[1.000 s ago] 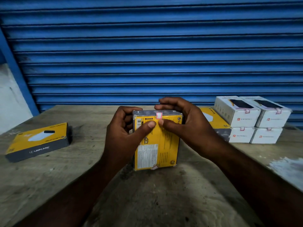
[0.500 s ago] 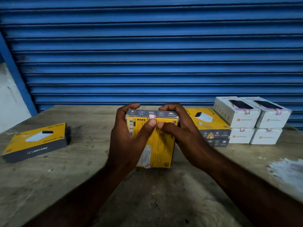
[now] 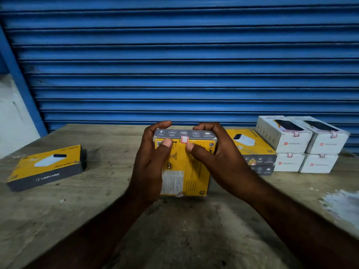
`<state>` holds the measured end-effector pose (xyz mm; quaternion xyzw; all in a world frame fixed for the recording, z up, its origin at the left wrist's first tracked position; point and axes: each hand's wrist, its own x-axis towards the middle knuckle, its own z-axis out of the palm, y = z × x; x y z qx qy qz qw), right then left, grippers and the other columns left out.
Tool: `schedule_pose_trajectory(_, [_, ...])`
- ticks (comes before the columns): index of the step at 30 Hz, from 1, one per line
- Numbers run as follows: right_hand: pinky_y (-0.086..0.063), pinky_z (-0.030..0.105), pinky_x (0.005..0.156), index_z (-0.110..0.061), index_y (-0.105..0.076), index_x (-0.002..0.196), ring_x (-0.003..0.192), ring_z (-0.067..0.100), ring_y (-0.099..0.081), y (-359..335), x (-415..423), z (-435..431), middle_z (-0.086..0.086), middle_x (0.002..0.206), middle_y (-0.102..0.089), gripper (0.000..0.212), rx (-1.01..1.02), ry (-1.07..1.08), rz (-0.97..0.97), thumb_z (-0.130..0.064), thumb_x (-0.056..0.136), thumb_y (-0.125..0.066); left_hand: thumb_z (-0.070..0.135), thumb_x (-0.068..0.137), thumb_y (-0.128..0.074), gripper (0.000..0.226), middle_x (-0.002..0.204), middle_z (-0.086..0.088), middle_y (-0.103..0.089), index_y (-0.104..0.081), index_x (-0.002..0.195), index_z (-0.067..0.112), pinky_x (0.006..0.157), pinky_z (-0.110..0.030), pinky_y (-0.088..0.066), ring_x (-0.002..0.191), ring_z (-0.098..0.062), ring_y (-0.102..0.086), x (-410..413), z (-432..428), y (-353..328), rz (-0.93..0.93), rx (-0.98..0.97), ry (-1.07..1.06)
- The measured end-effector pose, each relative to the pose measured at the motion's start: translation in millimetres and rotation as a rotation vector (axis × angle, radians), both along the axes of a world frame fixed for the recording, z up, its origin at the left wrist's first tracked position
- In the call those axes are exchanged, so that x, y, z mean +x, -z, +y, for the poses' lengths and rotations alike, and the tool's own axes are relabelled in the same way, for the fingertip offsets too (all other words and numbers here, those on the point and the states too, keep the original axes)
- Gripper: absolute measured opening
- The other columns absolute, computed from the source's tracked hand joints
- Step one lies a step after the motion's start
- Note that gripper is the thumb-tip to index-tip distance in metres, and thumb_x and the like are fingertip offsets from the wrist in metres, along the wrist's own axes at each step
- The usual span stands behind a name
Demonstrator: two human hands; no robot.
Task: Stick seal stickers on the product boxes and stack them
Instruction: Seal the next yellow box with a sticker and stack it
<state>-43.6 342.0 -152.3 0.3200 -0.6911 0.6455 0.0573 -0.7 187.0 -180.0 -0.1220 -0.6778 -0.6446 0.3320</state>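
Holding the yellow box [image 3: 186, 166] tight, both hands [image 3: 153, 158] should rub the seal sticker [image 3: 184, 139] flat over its top edge.

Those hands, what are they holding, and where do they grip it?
Both hands, left hand and right hand, hold the yellow Lapcare box by its upper end, thumbs beside the seal sticker.
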Motion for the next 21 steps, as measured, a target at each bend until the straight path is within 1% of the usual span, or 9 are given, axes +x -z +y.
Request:
schedule_pose_trajectory(1, [-0.057, 0.027, 0.073, -0.018, -0.054, 0.113, 0.084, 0.001, -0.066, 1.0, -0.1, 0.9, -0.011, 0.095, -0.065, 0.032, -0.015, -0.036, -0.013, -0.015, 0.087, -0.073, 0.047, 0.084, -0.053, 0.044, 0.108, 0.011, -0.069, -0.052, 0.124, 0.028, 0.077, -0.030, -0.056, 0.095, -0.013, -0.070, 0.8, 1.5, -0.3, 0.011, -0.013, -0.016])
schedule_pose_trajectory(3, [-0.058, 0.029, 0.073, -0.017, -0.053, 0.112, 0.086, 0.006, -0.067, 1.5, 1.9, 1.0, -0.012, 0.095, -0.066, 0.034, -0.063, -0.077, -0.027, -0.022, 0.085, -0.074, 0.050, 0.082, -0.054, 0.047, 0.106, 0.017, -0.068, -0.051, 0.122, 0.026, 0.075, -0.024, -0.055, 0.095, -0.009, -0.069, 2.2, 4.6, -0.9, 0.034, -0.041, -0.055])
schedule_pose_trajectory(5, [-0.058, 0.030, 0.072, -0.017, -0.054, 0.108, 0.083, 0.009, -0.068, 0.3, 4.3, -1.3, -0.009, 0.091, -0.066, 0.038, -0.069, -0.031, -0.002, -0.032, 0.081, -0.076, 0.052, 0.081, -0.055, 0.045, 0.102, 0.019, -0.067, -0.050, 0.118, 0.027, 0.074, -0.022, -0.055, 0.094, -0.008, -0.069, 3.0, 6.9, -1.0, 0.050, -0.050, -0.078])
schedule_pose_trajectory(7, [-0.058, 0.032, 0.072, -0.021, -0.054, 0.105, 0.082, 0.009, -0.068, -0.2, 2.9, -2.1, -0.008, 0.092, -0.066, 0.034, -0.035, 0.023, 0.032, -0.029, 0.081, -0.077, 0.052, 0.080, -0.055, 0.043, 0.100, 0.019, -0.067, -0.050, 0.116, 0.028, 0.073, -0.021, -0.055, 0.093, -0.008, -0.069, 2.9, 7.6, -1.6, 0.053, -0.046, -0.086])
schedule_pose_trajectory(10, [-0.057, 0.031, 0.074, -0.022, -0.053, 0.110, 0.089, 0.008, -0.067, 1.4, 0.2, 1.2, -0.011, 0.098, -0.065, 0.036, -0.023, -0.042, 0.000, -0.021, 0.081, -0.074, 0.053, 0.079, -0.056, 0.045, 0.101, 0.016, -0.067, -0.051, 0.116, 0.028, 0.074, -0.023, -0.055, 0.093, -0.009, -0.069, 2.1, 7.1, -1.7, 0.060, -0.035, -0.085])
schedule_pose_trajectory(11, [-0.057, 0.029, 0.074, -0.021, -0.054, 0.112, 0.091, 0.008, -0.067, 1.6, 1.2, 1.9, -0.010, 0.101, -0.065, 0.036, -0.045, -0.079, -0.024, -0.022, 0.080, -0.071, 0.053, 0.080, -0.055, 0.045, 0.101, 0.016, -0.067, -0.051, 0.116, 0.028, 0.074, -0.022, -0.055, 0.093, -0.009, -0.069, 2.2, 6.9, -1.6, 0.064, -0.035, -0.084])
schedule_pose_trajectory(13, [-0.057, 0.028, 0.073, -0.017, -0.054, 0.112, 0.090, 0.010, -0.068, 0.3, 3.7, 1.3, -0.006, 0.099, -0.067, 0.040, -0.092, -0.092, -0.055, -0.027, 0.078, -0.071, 0.051, 0.082, -0.054, 0.043, 0.101, 0.018, -0.066, -0.050, 0.117, 0.028, 0.074, -0.020, -0.053, 0.093, -0.008, -0.068, 2.8, 7.1, -1.3, 0.079, -0.042, -0.074])
schedule_pose_trajectory(17, [-0.057, 0.028, 0.070, -0.015, -0.057, 0.106, 0.082, 0.011, -0.067, -6.9, 5.1, -0.5, -0.003, 0.091, -0.067, 0.043, -0.098, -0.032, -0.073, -0.029, 0.072, -0.078, 0.043, 0.085, -0.058, 0.040, 0.107, 0.018, -0.064, -0.046, 0.119, 0.029, 0.081, -0.032, -0.053, 0.093, -0.007, -0.064, 2.1, 2.7, -1.0, 0.122, -0.115, -0.040])
schedule_pose_trajectory(21, [-0.052, 0.024, 0.069, -0.016, -0.059, 0.095, 0.082, 0.012, -0.064, -13.0, 2.0, 2.7, 0.001, 0.087, -0.065, 0.036, -0.164, -0.151, -0.236, -0.019, 0.063, -0.076, 0.033, 0.083, -0.062, 0.039, 0.111, 0.028, -0.059, -0.044, 0.118, 0.028, 0.082, -0.016, -0.049, 0.097, 0.002, -0.062, 0.6, -3.8, -7.9, 0.190, -0.256, -0.060])
